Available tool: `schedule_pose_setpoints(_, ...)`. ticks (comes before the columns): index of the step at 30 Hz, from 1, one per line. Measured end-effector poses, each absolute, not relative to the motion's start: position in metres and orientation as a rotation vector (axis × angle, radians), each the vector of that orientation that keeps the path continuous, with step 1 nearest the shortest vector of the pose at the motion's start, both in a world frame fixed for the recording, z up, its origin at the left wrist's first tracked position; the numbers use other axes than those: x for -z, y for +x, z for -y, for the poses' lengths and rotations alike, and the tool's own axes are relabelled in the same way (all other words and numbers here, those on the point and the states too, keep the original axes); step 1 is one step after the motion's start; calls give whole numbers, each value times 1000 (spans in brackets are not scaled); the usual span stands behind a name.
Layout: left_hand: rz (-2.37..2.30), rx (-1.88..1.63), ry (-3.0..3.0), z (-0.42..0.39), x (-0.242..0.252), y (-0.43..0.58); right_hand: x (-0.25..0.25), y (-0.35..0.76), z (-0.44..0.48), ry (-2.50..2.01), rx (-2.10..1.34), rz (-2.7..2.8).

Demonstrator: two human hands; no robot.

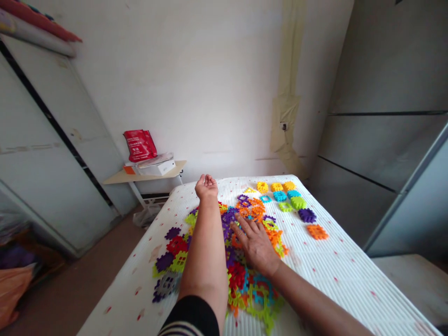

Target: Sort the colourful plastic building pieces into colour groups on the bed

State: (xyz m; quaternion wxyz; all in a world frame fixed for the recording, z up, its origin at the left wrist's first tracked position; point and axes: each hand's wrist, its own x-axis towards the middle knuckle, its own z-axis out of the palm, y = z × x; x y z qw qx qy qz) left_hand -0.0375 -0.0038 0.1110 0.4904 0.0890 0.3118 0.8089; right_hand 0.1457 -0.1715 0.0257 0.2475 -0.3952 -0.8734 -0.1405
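Note:
A pile of colourful plastic interlocking tiles (257, 298) lies in the middle of the bed-like surface, in purple, orange, red, green, blue and grey. My right hand (257, 242) rests on the pile, back up, with fingers stretched and slightly apart. Beyond the pile's far left side is my left hand (207, 187), turned palm up with its fingers curled in; whatever it may hold is hidden. My left forearm covers part of the pile. To the right are sorted tiles: yellow tiles (276, 186), blue tiles (280, 196), green tiles (298, 202), purple tiles (307, 215) and orange tiles (317, 232).
The tiles lie on a white ribbed cover (350, 280) with red specks. Behind it on the left stands a small table (115, 178) bearing a red bag (140, 145) and a white box (161, 167). Grey cabinets (378, 93) rise at the right.

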Motion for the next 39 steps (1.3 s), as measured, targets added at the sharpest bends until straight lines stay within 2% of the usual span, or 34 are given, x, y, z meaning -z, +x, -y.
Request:
schedule_pose_setpoints(10, -977, -1960, 473, 11, -139, -54, 20, 231, 132, -1246, 313, 1997)
schedule_pose_setpoints(15, -1209, -1908, 795, 58, -145, -101, 39, 261, 107, -1202, 148, 1663)
schedule_pose_setpoints(19, -1488, -1787, 1045, 132, -113, -144, 46, 263, 105, -1282, 8, 1601)
schedule_pose_setpoints(27, -2065, -1624, 1139, 270, -7, -179, 52, 259, 106, -1397, -159, 1547)
schedule_pose_setpoints(32, -2229, -1519, 1216, 291, 35, -172, 49, 259, 110, -1387, -119, 1522)
schedule_pose_setpoints(39, -2270, -1457, 1171, 284, 37, -176, 42, 258, 113, -1453, -120, 1538)
